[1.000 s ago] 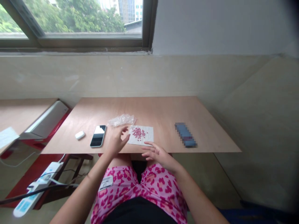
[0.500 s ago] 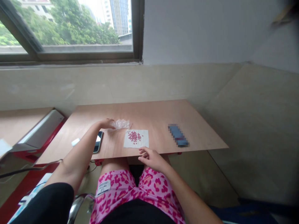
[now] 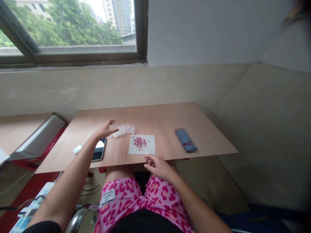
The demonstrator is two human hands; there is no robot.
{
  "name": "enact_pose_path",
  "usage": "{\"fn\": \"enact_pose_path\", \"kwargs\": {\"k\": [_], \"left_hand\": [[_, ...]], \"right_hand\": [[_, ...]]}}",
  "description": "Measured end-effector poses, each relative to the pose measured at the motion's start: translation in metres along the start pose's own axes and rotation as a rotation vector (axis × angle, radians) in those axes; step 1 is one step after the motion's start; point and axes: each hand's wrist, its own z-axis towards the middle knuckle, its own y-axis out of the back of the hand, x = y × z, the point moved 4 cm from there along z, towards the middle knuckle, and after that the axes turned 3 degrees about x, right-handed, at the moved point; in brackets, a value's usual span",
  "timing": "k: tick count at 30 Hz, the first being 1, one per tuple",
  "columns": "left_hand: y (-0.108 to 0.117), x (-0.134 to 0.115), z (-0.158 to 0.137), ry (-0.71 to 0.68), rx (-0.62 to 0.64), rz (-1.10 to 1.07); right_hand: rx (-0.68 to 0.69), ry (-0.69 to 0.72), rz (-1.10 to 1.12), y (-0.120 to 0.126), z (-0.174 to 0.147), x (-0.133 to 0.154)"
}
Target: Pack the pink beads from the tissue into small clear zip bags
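Note:
My left hand [image 3: 107, 128] is stretched over the table at the left of a crumpled clear plastic bag [image 3: 125, 129], fingers apart, thumb close to the bag's edge. Whether the thumb touches the plastic I cannot tell. Nearer to me lies a pale square sheet [image 3: 150, 148] with a cluster of small dark-pink beads or pieces [image 3: 139, 142] on it. My right hand [image 3: 156, 165] hovers at the table's front edge, just below the sheet, with loosely bent fingers and nothing in it.
A phone [image 3: 99, 152] lies under my left forearm, with a small white object [image 3: 77, 149] left of it. A blurred-out dark blue object [image 3: 186, 140] rests on the right of the wooden table [image 3: 160, 118]. Beyond stand the wall and a window. Cables hang at the lower left.
My left hand has drawn back to the left from the plastic bag, and its fingers have spread. The bag lies a little more spread out. My right hand has hardly moved.

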Motion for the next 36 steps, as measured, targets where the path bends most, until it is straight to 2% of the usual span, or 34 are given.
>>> {"fn": "enact_pose_path", "kwargs": {"k": [2,4,8,12,15,20,25,31,36], "left_hand": [[-0.007,-0.026,-0.021,-0.071,-0.021,-0.030],[-0.024,-0.052,-0.047,-0.128,-0.013,-0.020],[-0.081,-0.098,-0.102,-0.290,0.073,-0.004],[-0.134,-0.123,-0.144,-0.382,0.121,-0.065],[-0.156,-0.130,-0.160,-0.400,0.130,-0.066],[-0.166,-0.126,-0.163,-0.407,0.079,-0.014],[-0.163,-0.112,-0.155,-0.356,0.001,-0.060],[-0.163,-0.103,-0.148,-0.356,-0.023,-0.118],[-0.162,-0.099,-0.144,-0.358,-0.032,-0.141]], "right_hand": [[-0.017,0.023,0.008,-0.001,0.001,0.001],[-0.048,0.049,0.018,-0.002,0.002,0.004],[-0.132,0.133,0.081,-0.003,0.000,0.012],[-0.105,0.168,0.180,-0.010,-0.004,0.014],[-0.056,0.133,0.134,-0.018,-0.006,0.013],[-0.101,0.198,0.104,-0.020,-0.005,0.017],[-0.167,0.076,0.216,-0.016,0.003,0.006],[-0.186,0.084,0.285,-0.017,0.012,-0.005],[-0.166,0.030,0.367,-0.023,0.017,-0.017]]}}
